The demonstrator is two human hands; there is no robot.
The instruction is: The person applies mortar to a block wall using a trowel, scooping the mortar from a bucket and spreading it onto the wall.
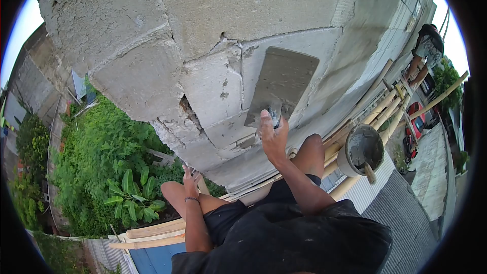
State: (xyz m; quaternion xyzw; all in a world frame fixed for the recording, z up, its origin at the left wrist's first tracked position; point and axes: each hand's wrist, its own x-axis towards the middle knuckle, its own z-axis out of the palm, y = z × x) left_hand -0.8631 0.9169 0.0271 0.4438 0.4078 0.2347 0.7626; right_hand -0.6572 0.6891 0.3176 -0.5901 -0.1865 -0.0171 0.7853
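My right hand [274, 139] is closed around the handle of a flat rectangular plastering trowel [291, 73]. The trowel's broad grey face lies close against the block wall [213, 89], and wet mortar is smeared near its grip. Down by my left knee, my left hand [190, 181] is at the wall's lower corner, its fingers apart; whether it touches the wall is hard to tell. To the right, a bucket [364, 150] with grey mortar inside sits by the bamboo poles, and a handled tool [370, 172] leans out over its rim.
Bamboo scaffold poles [388, 114] run along the wall beside me. Another person [428, 50] is farther along at the upper right. Below are corrugated roofing [406, 213], green plants [109, 147] and a red vehicle [417, 118]. Open gaps show between the wall's blocks.
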